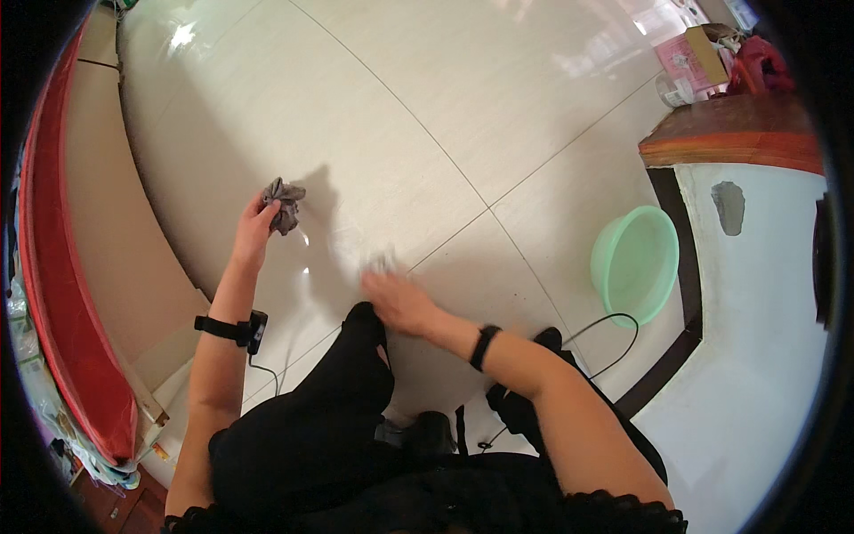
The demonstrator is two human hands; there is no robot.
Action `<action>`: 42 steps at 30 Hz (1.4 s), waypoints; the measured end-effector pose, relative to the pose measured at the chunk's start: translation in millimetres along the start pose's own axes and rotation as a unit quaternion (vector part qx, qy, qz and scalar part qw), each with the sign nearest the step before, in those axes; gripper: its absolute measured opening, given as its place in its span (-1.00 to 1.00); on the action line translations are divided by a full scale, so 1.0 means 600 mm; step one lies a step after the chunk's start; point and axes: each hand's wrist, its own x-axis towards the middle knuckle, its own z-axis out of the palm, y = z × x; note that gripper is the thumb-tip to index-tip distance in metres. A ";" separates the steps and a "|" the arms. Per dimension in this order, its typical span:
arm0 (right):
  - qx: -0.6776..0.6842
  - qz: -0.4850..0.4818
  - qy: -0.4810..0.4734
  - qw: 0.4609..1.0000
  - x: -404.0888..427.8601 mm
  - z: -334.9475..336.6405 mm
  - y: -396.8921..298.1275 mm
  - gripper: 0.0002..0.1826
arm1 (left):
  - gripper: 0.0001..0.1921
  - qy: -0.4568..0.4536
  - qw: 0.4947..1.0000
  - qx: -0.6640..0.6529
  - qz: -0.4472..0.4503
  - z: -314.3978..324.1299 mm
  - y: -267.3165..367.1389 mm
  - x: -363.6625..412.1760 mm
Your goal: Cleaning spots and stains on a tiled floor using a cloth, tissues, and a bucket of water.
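My left hand (257, 223) is closed on a crumpled grey cloth (285, 203), held over the pale tiled floor (427, 167) at left of centre. My right hand (398, 300) is blurred, near my knee in the middle of the view. Something greyish and blurred shows just beyond its fingers; I cannot tell what it is or whether the hand grips it. Both wrists wear black straps, the left one with a small black device and a cable.
A light green plastic basin (637, 263) stands at right beside the white wall (754, 300). A red-brown wooden ledge (734, 140) juts out above it, with a pink box (684, 60) behind. A red-edged bed or bench (87, 300) runs along the left.
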 end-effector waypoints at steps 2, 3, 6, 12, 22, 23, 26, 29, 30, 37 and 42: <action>0.034 -0.076 -0.042 0.996 -0.064 -0.021 0.023 -0.52 | -0.74 0.033 0.999 0.008 0.010 -0.001 -0.010 0.010; 0.021 -0.077 -0.044 0.996 -0.091 -0.027 0.066 -0.57 | -0.74 0.033 0.999 0.003 0.002 -0.001 -0.018 0.010; 0.062 0.206 -0.092 0.972 -0.073 -0.183 0.166 -0.58 | -0.71 0.078 0.997 0.017 0.022 -0.043 -0.048 0.016; -0.258 0.343 0.168 0.888 -0.120 -0.329 0.357 -0.51 | -0.56 0.266 0.938 0.219 0.042 -0.111 -0.101 0.041; -0.001 0.021 -0.154 0.988 -0.129 -0.020 0.067 -0.46 | -0.58 0.334 0.836 0.424 0.095 -0.157 -0.129 0.038; -0.020 -0.067 -0.180 0.981 -0.137 -0.014 0.072 -0.46 | -0.58 0.341 0.833 0.426 0.093 -0.154 -0.122 0.041; -0.111 0.211 -0.020 0.971 -0.101 -0.134 0.165 -0.50 | -0.61 0.362 0.844 0.394 0.038 -0.159 -0.108 0.024; -0.261 0.371 0.193 0.870 -0.138 -0.208 0.384 -0.50 | -0.61 0.389 0.847 0.360 0.039 -0.175 -0.106 0.017; -0.324 0.415 0.219 0.821 -0.149 -0.230 0.455 -0.45 | -0.61 0.393 0.845 0.361 0.038 -0.176 -0.109 0.022; -0.189 0.189 0.148 0.952 0.197 -0.181 0.364 -0.45 | -0.55 0.452 0.846 0.277 -0.054 -0.208 -0.147 0.018; 0.066 -0.096 -0.099 0.988 0.161 -0.002 0.100 -0.47 | -0.57 0.438 0.839 0.321 0.028 -0.190 -0.142 0.027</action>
